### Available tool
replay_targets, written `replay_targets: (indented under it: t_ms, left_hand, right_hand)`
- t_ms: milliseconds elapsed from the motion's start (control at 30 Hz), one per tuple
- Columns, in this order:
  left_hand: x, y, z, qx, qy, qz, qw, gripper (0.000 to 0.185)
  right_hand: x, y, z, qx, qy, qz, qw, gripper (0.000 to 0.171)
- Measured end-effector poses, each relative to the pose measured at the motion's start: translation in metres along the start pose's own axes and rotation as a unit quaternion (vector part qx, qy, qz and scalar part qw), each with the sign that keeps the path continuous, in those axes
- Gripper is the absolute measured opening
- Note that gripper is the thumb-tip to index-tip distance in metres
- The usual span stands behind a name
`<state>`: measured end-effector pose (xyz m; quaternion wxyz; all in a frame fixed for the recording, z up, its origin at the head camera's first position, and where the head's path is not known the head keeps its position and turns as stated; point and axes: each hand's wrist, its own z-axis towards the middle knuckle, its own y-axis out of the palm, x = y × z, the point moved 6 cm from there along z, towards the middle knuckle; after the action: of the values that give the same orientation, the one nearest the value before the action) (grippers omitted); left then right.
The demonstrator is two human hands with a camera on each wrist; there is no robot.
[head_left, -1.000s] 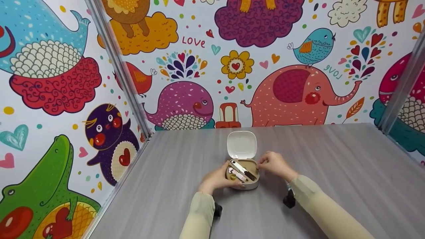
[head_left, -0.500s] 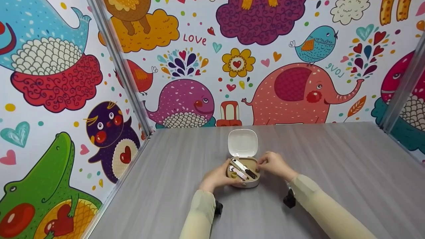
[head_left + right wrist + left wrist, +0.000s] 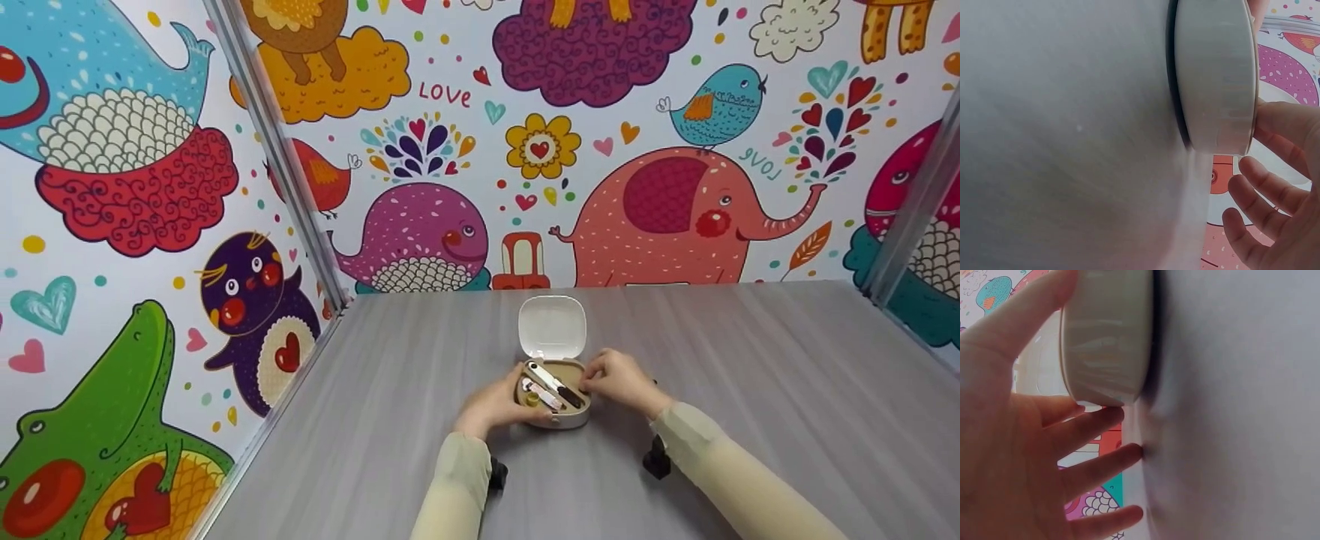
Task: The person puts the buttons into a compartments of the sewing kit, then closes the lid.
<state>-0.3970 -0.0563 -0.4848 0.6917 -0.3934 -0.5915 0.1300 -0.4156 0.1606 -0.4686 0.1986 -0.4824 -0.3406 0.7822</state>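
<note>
A small white case stands on the table with its lid raised at the back. Its tan inside holds a long white-and-black tool, a pinkish-white piece and a small gold ring-like piece. My left hand grips the case from the left, thumb at the front and forefinger towards the back; its other fingers are spread in the left wrist view. My right hand has thumb and forefinger at the right rim. Their tips are hidden behind the wall in the right wrist view.
The grey table reaches back to a wall printed with cartoon animals. Another printed panel stands along the left, joined by a metal post. A black wrist camera hangs under the right sleeve.
The head view has shifted slightly. The left hand keeps its hold on the case, and the right fingertips stay at the right rim with only a small change in the hand's angle.
</note>
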Motion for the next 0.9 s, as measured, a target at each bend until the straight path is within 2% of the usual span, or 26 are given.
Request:
replay_targets:
  t_ms: [467, 667, 900]
  left_hand:
    - [-0.003, 0.001, 0.004, 0.003, -0.012, 0.015, 0.9998, 0.113]
    - [-0.006, 0.002, 0.005, -0.005, -0.013, 0.002, 0.9999, 0.115]
    - [-0.006, 0.001, 0.002, -0.009, -0.013, 0.003, 0.9999, 0.115]
  right_hand:
    - [-0.003, -0.002, -0.002, 0.017, -0.018, -0.020, 0.999, 0.006]
    - [0.000, -0.008, -0.003, 0.024, -0.014, 0.011, 1.000, 0.010]
    - [0.017, -0.023, -0.010, 0.042, 0.011, 0.049, 0.998, 0.022]
